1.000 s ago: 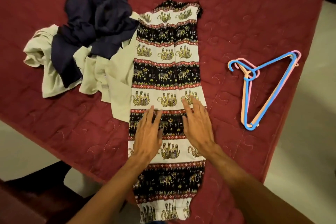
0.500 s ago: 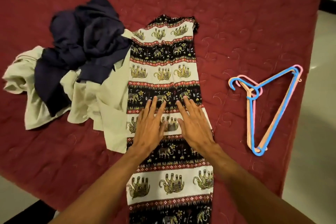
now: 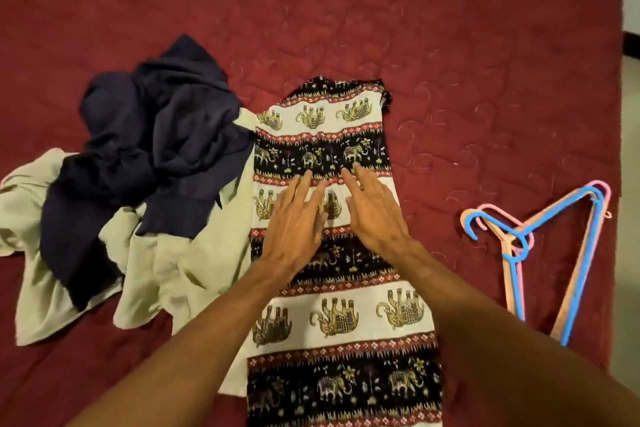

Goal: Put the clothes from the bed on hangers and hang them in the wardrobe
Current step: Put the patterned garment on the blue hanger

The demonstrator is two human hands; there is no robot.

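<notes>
Maroon bed (image 3: 450, 45) carried the elephant-print trousers (image 3: 325, 135) lengthwise at its middle; left grip (image 3: 294, 232) and right grip (image 3: 377, 218) pressed flat on them, fingers wide, holding nothing. 3 hangers (image 3: 581, 263) lay near the right edge.

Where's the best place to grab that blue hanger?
Probably the neck just below the hook, from above with the right hand: the blue hanger lies flat on top of the pink hanger and the orange hanger, so that part is exposed.

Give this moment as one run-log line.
left hand: flat on elephant-print garment | right hand: flat on same garment | hangers: lying on bedspread, untouched | navy and beige clothes: heaped beside garment
</notes>
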